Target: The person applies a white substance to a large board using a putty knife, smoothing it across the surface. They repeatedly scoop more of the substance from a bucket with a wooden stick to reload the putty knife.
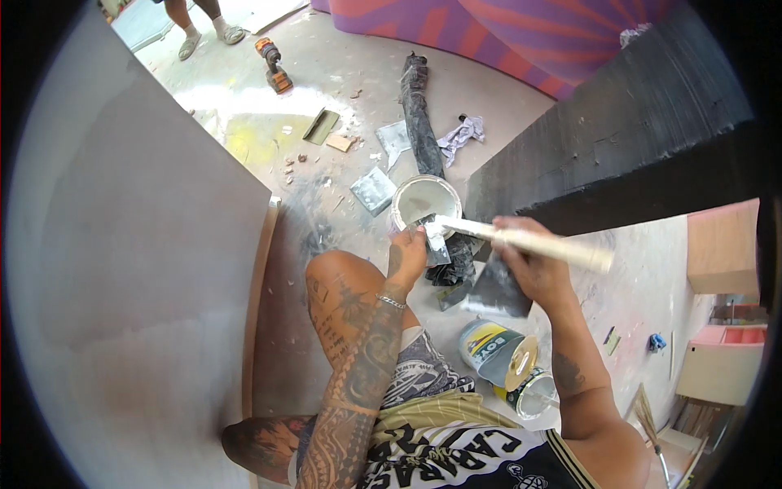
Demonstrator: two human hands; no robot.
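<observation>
My left hand (407, 254) is closed around a small flat scraper (438, 249) with white paste on it, close to the near rim of a white bucket (396, 213). My right hand (533, 269) grips a long pale stick (554, 247), whose paste-coated tip touches or nearly touches the scraper. Below the stick, the same hand also holds a wide, dark-bladed putty knife (498, 287) with white along its edge. Crumpled black plastic (456, 265) lies beneath, partly hidden by the hands. The inside of the bucket has whitish residue on its wall.
A grey panel (138, 228) stands at left and a black beam-like piece (619, 122) at right. Paint cans (489, 346) sit beside my right forearm. A cordless drill (273, 65), rag (463, 138) and scraps lie ahead. Another person's feet (232, 34) are at top left.
</observation>
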